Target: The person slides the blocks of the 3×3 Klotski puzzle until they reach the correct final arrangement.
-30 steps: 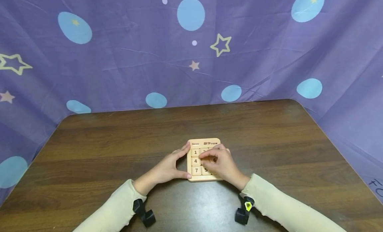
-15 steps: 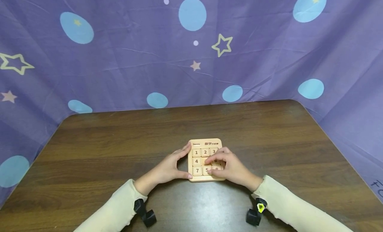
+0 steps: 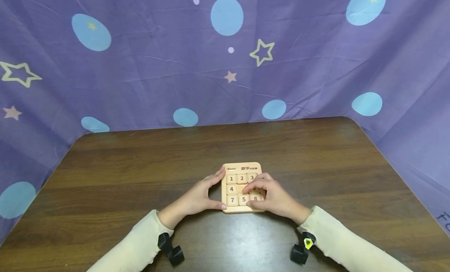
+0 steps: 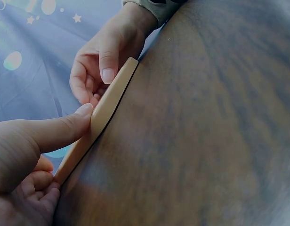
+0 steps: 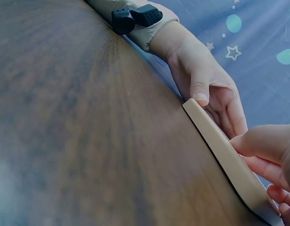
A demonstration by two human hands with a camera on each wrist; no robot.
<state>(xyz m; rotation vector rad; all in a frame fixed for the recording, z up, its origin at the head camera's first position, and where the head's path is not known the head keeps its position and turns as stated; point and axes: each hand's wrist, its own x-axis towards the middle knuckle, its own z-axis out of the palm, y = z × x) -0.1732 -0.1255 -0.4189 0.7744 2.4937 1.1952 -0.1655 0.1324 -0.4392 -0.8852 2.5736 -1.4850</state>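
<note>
A light wooden number sliding puzzle [image 3: 242, 210] lies flat on the table. Its tiles show 1, 2, 3 across the top, 4 at the middle left and 7, 5, 8 along the bottom; the centre slot is vacant. My left hand [image 3: 193, 196] grips the puzzle's left side, thumb at the near corner and fingers at the far one. Over the right half is my right hand [image 3: 272, 196], its index fingertip at the vacant slot and its thumb tip between tiles 5 and 8. It partly hides the 6 tile. Both wrist views show the puzzle's near edge [image 4: 109, 106] side-on.
The brown wooden table [image 3: 140, 159] extends around the puzzle on every side. A purple curtain [image 3: 147, 69] with stars and blue spots hangs behind it. Black wrist cameras [image 3: 170, 250] sit at both cream sleeves [image 3: 130, 244].
My right hand has drawn back to the right from above the middle, uncovering tiles 2, 3 and 8. My left hand keeps its grip on the puzzle's left side.
</note>
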